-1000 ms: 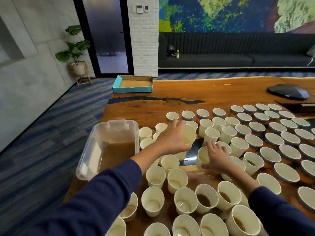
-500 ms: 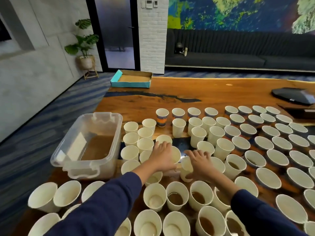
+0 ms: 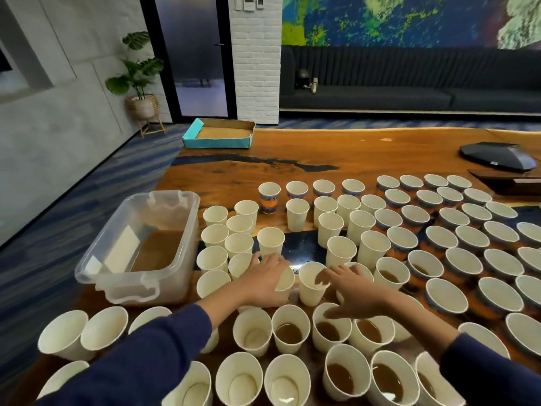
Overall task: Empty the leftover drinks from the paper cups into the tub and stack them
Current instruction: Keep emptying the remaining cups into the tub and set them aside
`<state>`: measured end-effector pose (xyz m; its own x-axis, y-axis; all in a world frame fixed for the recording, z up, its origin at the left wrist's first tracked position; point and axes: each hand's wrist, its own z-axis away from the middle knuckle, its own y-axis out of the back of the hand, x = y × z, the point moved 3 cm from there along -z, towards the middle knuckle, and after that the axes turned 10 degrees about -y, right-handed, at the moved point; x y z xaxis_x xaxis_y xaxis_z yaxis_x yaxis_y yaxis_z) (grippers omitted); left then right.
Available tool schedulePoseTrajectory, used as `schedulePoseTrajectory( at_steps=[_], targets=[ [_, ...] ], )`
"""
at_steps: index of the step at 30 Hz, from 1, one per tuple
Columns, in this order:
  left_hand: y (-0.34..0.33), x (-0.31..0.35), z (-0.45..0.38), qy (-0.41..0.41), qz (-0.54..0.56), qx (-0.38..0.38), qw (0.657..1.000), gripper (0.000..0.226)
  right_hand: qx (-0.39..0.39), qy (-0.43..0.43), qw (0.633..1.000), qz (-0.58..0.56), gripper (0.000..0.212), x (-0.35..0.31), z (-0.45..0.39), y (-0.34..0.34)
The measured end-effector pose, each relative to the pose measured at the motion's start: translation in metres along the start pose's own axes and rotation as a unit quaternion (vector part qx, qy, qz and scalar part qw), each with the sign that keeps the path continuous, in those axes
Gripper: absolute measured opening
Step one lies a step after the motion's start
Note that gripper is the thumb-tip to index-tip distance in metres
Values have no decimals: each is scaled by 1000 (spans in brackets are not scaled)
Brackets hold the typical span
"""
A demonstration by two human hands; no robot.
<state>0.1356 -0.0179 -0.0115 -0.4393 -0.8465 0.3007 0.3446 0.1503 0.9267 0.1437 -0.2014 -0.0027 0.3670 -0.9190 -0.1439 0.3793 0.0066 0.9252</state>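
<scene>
Many white paper cups cover the wooden table (image 3: 366,148); several near me hold brown drink, such as one cup (image 3: 289,332). A clear plastic tub (image 3: 175,218) with brown liquid stands at the left. My left hand (image 3: 260,284) curls round an empty paper cup (image 3: 285,281) standing among the others. My right hand (image 3: 355,291) hovers with fingers spread, its fingertips at the rim of an upright empty cup (image 3: 310,288) just right of the first.
A teal cardboard tray (image 3: 218,134) sits at the table's far left corner. A dark conference device (image 3: 497,156) lies at the far right. Empty cups lie tipped at the near left edge (image 3: 82,332). A potted plant (image 3: 140,83) and a door stand beyond.
Both hands came toward me and lowered their cups among the others. My right hand's fingers have opened off its cup; my left still grips its own.
</scene>
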Motion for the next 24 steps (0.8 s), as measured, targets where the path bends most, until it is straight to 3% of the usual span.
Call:
schedulePoseTrajectory(
  at_steps=[4, 10, 16, 24],
  targets=[
    [4, 15, 20, -65, -12, -38, 997, 74, -37, -2, 998, 52, 71, -3, 10, -12],
    [-13, 22, 25, -79, -63, -91, 991, 77, -50, -3, 992, 116, 79, -9, 10, -31],
    [-30, 31, 18, -94, -96, -88, 987, 79, -52, -5, 992, 117, 81, -14, 9, -40],
    [-32, 36, 14, -80, -86, -62, 991, 66, -36, -6, 992, 118, 71, -17, 4, -31]
  ],
)
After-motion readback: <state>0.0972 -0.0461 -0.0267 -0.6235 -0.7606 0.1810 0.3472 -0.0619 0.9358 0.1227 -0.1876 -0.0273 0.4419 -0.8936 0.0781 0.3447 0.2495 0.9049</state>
